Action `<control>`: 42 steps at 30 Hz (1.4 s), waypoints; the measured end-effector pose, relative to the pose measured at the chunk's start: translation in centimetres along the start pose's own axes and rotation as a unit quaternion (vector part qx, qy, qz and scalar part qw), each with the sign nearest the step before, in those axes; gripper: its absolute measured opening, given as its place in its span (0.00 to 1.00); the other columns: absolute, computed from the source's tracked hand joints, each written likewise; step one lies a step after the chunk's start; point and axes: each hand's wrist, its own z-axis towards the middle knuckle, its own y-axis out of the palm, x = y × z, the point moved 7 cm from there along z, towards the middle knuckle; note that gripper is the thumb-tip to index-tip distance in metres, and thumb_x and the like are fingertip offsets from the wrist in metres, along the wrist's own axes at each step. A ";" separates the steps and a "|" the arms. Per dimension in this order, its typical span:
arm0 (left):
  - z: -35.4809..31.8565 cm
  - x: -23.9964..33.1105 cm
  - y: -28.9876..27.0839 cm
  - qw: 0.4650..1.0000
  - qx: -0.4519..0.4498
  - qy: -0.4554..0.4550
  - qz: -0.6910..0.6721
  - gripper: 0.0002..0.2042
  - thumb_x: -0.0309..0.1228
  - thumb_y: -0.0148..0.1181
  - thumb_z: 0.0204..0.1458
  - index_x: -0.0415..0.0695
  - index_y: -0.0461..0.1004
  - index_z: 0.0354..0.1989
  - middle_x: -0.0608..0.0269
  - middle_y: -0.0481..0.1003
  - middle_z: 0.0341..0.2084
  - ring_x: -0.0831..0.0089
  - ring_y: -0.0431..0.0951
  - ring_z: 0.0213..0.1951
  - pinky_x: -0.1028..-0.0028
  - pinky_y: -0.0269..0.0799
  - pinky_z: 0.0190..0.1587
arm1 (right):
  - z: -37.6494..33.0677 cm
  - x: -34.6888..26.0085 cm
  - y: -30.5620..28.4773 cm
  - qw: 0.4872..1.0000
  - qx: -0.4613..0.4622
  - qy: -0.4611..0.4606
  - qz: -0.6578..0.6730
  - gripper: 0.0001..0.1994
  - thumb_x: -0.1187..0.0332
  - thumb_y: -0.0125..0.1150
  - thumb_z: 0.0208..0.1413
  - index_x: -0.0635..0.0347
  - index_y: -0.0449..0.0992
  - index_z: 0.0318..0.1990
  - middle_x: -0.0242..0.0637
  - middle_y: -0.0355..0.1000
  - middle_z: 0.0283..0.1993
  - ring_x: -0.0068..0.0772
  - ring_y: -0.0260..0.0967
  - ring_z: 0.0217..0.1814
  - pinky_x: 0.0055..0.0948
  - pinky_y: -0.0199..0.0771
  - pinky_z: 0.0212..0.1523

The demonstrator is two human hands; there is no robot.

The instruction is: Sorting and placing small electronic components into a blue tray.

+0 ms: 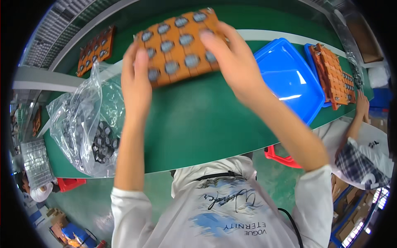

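An orange fixture board (178,48) with rows of round dark grey parts set in it is held up above the green table. Its left edge is gripped by my left hand (138,78), thumb on the top face. At the opposite edge my right hand (235,62) clasps it, the thumb lying over the face and the other fingers partly hidden. Below and left of the board lies a clear plastic bag (84,124) with many small dark parts (104,142) inside. An empty-looking blue tray (287,80) rests to the right of my right hand.
A stack of orange boards (328,74) stands beyond the blue tray. Another filled orange board (96,51) is at the far left, behind a pale rail (47,84). On the right a co-worker's hand (362,105) touches the green table (194,136). A red stool (281,157) sits below the edge.
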 end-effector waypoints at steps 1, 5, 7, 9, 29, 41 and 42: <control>3.2 -0.2 0.8 1.000 0.006 0.018 0.004 0.33 0.48 0.53 0.65 0.35 0.59 0.69 0.50 0.68 0.63 0.63 0.67 0.64 0.68 0.60 0.66 | 4.0 0.9 0.6 0.999 0.017 -0.032 0.006 0.40 0.43 0.63 0.54 0.72 0.68 0.62 0.64 0.67 0.60 0.58 0.61 0.67 0.44 0.63 0.67; 13.9 -4.6 1.5 0.997 0.041 0.040 0.042 0.41 0.56 0.55 0.61 0.35 0.56 0.71 0.44 0.67 0.65 0.57 0.66 0.67 0.69 0.59 0.67 | 14.6 4.4 2.3 0.997 -0.053 -0.031 -0.048 0.40 0.44 0.60 0.60 0.69 0.61 0.67 0.47 0.70 0.62 0.41 0.67 0.63 0.34 0.64 0.64; 16.1 -6.1 2.3 0.992 0.006 0.047 0.115 0.43 0.57 0.56 0.59 0.36 0.53 0.73 0.41 0.68 0.63 0.54 0.64 0.68 0.68 0.58 0.68 | 16.3 4.9 2.8 0.988 -0.053 -0.058 -0.129 0.41 0.44 0.60 0.59 0.70 0.60 0.69 0.51 0.68 0.64 0.44 0.67 0.65 0.34 0.64 0.65; 17.6 -7.1 1.8 0.991 0.011 0.028 0.132 0.44 0.57 0.58 0.57 0.37 0.54 0.72 0.41 0.70 0.61 0.54 0.66 0.67 0.66 0.59 0.67 | 17.3 5.9 2.5 0.982 -0.069 -0.058 -0.166 0.42 0.43 0.60 0.59 0.70 0.59 0.69 0.52 0.67 0.65 0.44 0.66 0.66 0.34 0.63 0.66; -5.0 -5.7 -17.4 0.726 0.035 -0.087 0.681 0.35 0.53 0.56 0.59 0.48 0.59 0.71 0.28 0.56 0.66 0.25 0.59 0.64 0.31 0.48 0.63 | 0.0 1.5 -22.6 0.734 0.122 -0.080 -0.663 0.20 0.53 0.64 0.60 0.66 0.77 0.39 0.50 0.75 0.42 0.51 0.74 0.43 0.44 0.74 0.46; -2.8 -6.3 -17.1 0.713 0.108 -0.222 0.656 0.35 0.59 0.47 0.62 0.58 0.53 0.75 0.38 0.52 0.72 0.32 0.50 0.71 0.35 0.48 0.67 | 2.1 -6.9 -15.6 0.890 -0.052 -0.086 -0.444 0.18 0.58 0.61 0.63 0.62 0.77 0.53 0.51 0.79 0.41 0.45 0.80 0.42 0.39 0.78 0.42; -2.2 -8.1 -18.2 0.698 0.117 -0.154 0.689 0.33 0.58 0.48 0.62 0.59 0.56 0.73 0.38 0.53 0.70 0.31 0.55 0.68 0.34 0.51 0.65 | 1.8 -7.0 -12.3 0.880 -0.112 -0.157 -0.433 0.16 0.59 0.62 0.62 0.59 0.79 0.51 0.50 0.79 0.40 0.46 0.80 0.41 0.39 0.79 0.42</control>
